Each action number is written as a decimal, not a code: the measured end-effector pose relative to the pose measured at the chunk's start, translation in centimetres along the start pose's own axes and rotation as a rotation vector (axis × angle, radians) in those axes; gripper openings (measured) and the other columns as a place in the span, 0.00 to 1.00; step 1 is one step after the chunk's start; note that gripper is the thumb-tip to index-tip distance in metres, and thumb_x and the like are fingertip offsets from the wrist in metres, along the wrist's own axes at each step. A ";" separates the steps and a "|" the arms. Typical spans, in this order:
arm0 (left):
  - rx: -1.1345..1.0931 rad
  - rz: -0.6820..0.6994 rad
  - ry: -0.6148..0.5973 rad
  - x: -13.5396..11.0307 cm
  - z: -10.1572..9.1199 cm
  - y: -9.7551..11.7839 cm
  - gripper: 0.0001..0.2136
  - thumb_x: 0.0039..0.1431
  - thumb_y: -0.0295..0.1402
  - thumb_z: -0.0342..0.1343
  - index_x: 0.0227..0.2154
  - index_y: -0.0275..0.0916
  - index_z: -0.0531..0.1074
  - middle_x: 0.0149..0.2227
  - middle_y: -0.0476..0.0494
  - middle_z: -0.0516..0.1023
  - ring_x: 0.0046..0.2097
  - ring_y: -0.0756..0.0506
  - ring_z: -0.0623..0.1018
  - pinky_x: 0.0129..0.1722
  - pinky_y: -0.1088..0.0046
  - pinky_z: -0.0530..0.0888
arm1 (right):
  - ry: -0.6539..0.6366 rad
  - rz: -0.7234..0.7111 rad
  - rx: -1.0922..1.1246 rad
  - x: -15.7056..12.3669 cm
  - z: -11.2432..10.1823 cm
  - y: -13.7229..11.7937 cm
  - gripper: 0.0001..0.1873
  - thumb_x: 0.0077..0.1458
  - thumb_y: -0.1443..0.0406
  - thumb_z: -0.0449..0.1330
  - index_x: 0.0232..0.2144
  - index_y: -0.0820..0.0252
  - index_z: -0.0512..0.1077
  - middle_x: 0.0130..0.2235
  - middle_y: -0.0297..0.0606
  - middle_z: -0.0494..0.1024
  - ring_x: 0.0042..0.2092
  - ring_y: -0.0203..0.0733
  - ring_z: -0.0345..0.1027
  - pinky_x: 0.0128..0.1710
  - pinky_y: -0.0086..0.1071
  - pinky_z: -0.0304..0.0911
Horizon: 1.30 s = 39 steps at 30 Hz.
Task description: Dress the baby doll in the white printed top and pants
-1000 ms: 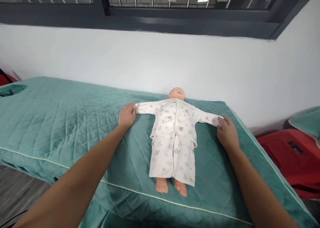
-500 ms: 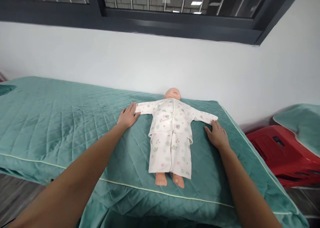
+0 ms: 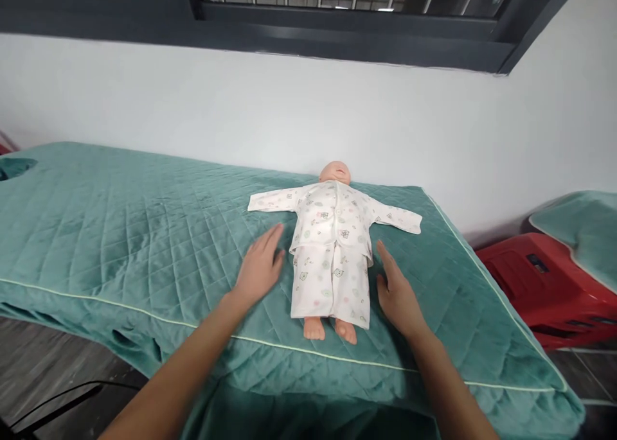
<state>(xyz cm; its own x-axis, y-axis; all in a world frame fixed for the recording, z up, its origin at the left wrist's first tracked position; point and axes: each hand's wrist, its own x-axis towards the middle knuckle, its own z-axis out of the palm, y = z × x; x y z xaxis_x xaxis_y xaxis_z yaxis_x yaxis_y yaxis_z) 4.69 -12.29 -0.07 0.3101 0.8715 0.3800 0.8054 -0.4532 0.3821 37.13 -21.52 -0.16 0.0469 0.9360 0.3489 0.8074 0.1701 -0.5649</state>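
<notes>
A baby doll (image 3: 336, 172) lies on its back with its arms spread and its bare feet towards me. It wears a white patterned long-sleeved top (image 3: 332, 212) and matching trousers (image 3: 331, 282). Left of the doll's waist, my left hand (image 3: 260, 263) is held with fingers stretched out and thumb apart, holding nothing. On the other side, beside the trousers, my right hand (image 3: 398, 292) is likewise open, its fingers pointing up along the doll's side. Both sleeves lie flat, and the doll's hands are hidden in them.
A green quilted cover (image 3: 159, 234) with pale piping spreads under the doll. Behind it rises a white wall (image 3: 270, 112) below a dark window frame (image 3: 337, 38). A red plastic piece (image 3: 544, 286) stands at right, partly under green fabric (image 3: 583, 231).
Both hands have left the sleeve ends and moved inward and down, to either side of the doll's waist. The doll keeps its pose; the view has shifted slightly.
</notes>
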 end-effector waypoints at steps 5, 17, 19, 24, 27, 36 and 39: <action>-0.134 0.125 -0.058 -1.0 0.0 2.2 0.22 0.68 0.30 0.42 0.62 0.47 0.65 0.62 0.45 0.72 0.61 0.43 0.72 0.61 0.59 0.70 | -0.055 0.004 0.064 -1.1 0.4 -1.8 0.32 0.62 0.69 0.49 0.67 0.45 0.58 0.64 0.37 0.69 0.65 0.50 0.62 0.66 0.53 0.57; -0.497 0.062 -0.021 -9.9 -1.1 6.8 0.17 0.66 0.27 0.49 0.56 0.44 0.67 0.54 0.40 0.72 0.56 0.44 0.73 0.55 0.62 0.73 | -0.001 -0.082 0.208 -7.3 -1.1 -8.8 0.23 0.66 0.69 0.51 0.61 0.47 0.65 0.63 0.41 0.67 0.64 0.46 0.62 0.63 0.48 0.63; -0.488 0.029 -0.007 -11.0 -0.8 7.7 0.19 0.63 0.24 0.50 0.56 0.44 0.65 0.55 0.40 0.69 0.57 0.43 0.71 0.57 0.61 0.71 | -0.015 -0.116 0.213 -7.7 -1.2 -9.9 0.21 0.66 0.70 0.52 0.58 0.47 0.67 0.62 0.40 0.69 0.63 0.45 0.64 0.62 0.44 0.64; -0.539 -0.080 0.054 -10.8 -0.3 8.8 0.07 0.64 0.26 0.49 0.42 0.41 0.68 0.44 0.43 0.71 0.48 0.43 0.72 0.50 0.62 0.70 | -0.080 -0.126 0.056 -6.6 -0.8 -13.2 0.17 0.61 0.72 0.56 0.51 0.52 0.70 0.52 0.40 0.76 0.53 0.46 0.70 0.53 0.43 0.67; -0.637 -0.128 0.044 -10.0 -0.9 9.3 0.05 0.63 0.25 0.48 0.35 0.41 0.67 0.37 0.47 0.71 0.41 0.46 0.72 0.43 0.68 0.70 | -0.174 -0.106 -0.171 -5.5 -0.1 -15.0 0.17 0.58 0.75 0.56 0.47 0.56 0.71 0.49 0.42 0.76 0.49 0.50 0.70 0.51 0.47 0.65; -0.857 -0.185 0.030 -9.9 -3.5 10.0 0.04 0.62 0.26 0.52 0.32 0.40 0.68 0.35 0.50 0.70 0.39 0.49 0.72 0.41 0.72 0.68 | -0.094 -0.142 -0.138 -4.1 1.4 -15.0 0.12 0.57 0.77 0.55 0.36 0.57 0.71 0.38 0.36 0.76 0.42 0.45 0.69 0.48 0.41 0.61; -0.825 -0.214 0.085 -10.4 -3.4 9.3 0.03 0.63 0.28 0.52 0.33 0.40 0.68 0.36 0.49 0.70 0.40 0.48 0.72 0.42 0.72 0.68 | -0.059 -0.164 0.039 -5.0 1.2 -14.9 0.10 0.58 0.76 0.56 0.37 0.57 0.70 0.39 0.36 0.75 0.42 0.43 0.69 0.44 0.37 0.63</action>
<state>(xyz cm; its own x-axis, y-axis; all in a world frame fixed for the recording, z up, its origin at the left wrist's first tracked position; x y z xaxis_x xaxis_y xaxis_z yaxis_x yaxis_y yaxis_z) 7.25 -26.16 2.38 0.1275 0.9518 0.2790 0.2066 -0.3006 0.9311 24.20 -28.37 5.60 -0.1192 0.9111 0.3945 0.7777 0.3327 -0.5334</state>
